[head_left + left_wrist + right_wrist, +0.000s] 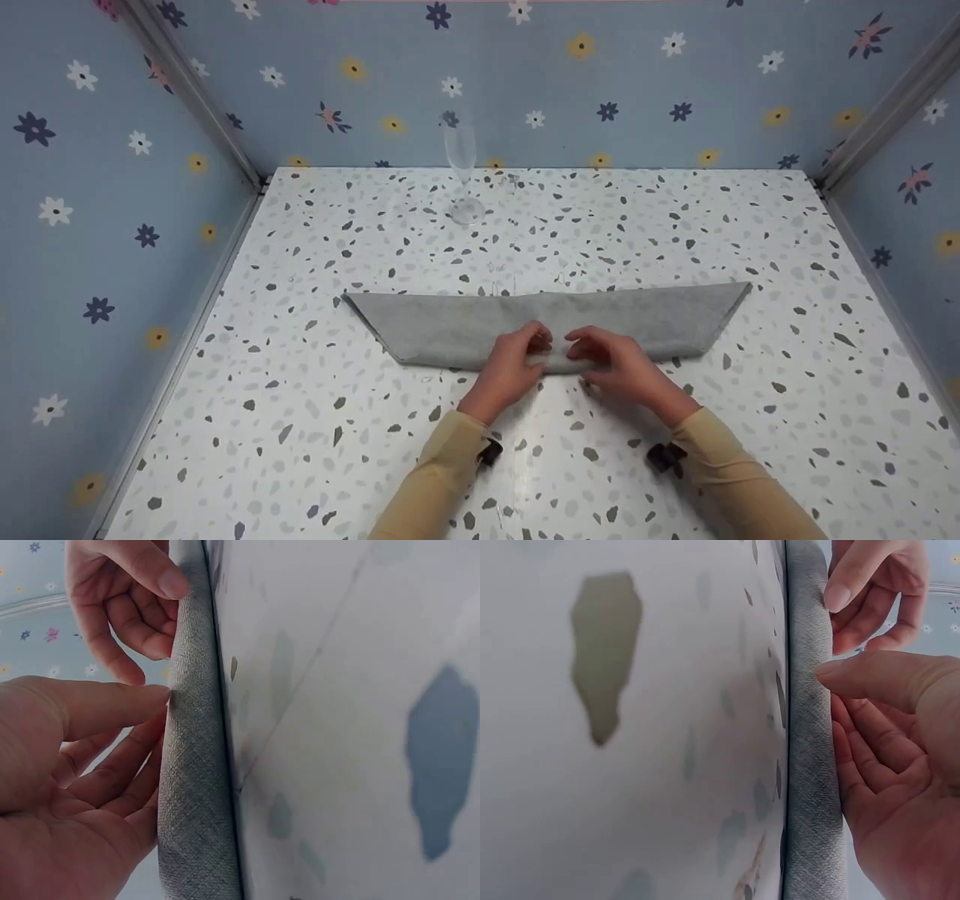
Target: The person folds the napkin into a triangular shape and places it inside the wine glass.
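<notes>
A grey cloth (435,326), folded into a long trapezoid with slanted ends, lies across the table. Its near edge is a thick, rounded fold. Just left of its middle, my left hand (511,367) holds this fold, thumb at the near side and bent fingers over the top. My right hand (619,366) mirrors it a short way to the right. Both wrist views show a thumb tip touching the fold (196,765), with the other fingers curled behind it. The fold partly hides those fingertips.
Toward the back of the speckled white table (300,420) stands a clear stemmed glass (466,211), upright. Blue flowered panels (525,67) enclose the back and both sides. A small black device (490,452) sits at each wrist.
</notes>
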`<state>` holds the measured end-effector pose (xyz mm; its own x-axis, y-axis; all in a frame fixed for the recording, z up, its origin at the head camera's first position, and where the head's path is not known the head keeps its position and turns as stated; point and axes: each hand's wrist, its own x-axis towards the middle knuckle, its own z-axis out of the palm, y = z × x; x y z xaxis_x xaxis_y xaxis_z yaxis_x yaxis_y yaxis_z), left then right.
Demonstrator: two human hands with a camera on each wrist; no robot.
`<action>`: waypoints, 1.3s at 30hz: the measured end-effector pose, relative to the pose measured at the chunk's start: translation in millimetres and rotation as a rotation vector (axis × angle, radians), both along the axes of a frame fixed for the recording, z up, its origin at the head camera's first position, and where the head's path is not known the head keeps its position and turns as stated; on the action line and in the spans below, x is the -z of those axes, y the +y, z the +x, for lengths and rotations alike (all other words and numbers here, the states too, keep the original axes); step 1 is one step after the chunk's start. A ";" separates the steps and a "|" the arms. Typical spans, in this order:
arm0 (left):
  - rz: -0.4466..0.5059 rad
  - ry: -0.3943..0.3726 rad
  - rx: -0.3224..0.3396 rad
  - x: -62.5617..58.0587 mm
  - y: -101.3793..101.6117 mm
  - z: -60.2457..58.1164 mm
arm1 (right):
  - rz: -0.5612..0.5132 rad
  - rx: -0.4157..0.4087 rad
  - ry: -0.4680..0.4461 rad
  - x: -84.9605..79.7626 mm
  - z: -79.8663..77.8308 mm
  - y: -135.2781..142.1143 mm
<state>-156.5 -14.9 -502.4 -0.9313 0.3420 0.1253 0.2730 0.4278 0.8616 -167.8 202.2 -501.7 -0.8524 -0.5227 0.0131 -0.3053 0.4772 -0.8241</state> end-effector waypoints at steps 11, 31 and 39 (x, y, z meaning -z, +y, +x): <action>0.034 0.017 -0.001 3.7 -0.9 -1.0 | 0.007 0.006 -0.015 1.8 -6.4 -1.6; -0.022 -0.023 -0.049 7.2 -13.1 -2.5 | 0.061 0.073 0.030 -0.2 1.7 -3.3; -0.006 -0.045 -0.032 5.9 -21.5 -6.0 | 0.084 0.084 0.032 0.2 5.6 -5.3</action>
<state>-162.5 -36.4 -508.3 -0.9464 0.3127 0.0808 0.2200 0.4410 0.8701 -162.2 196.8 -501.9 -0.8929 -0.4502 0.0000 -0.2869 0.5690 -0.7707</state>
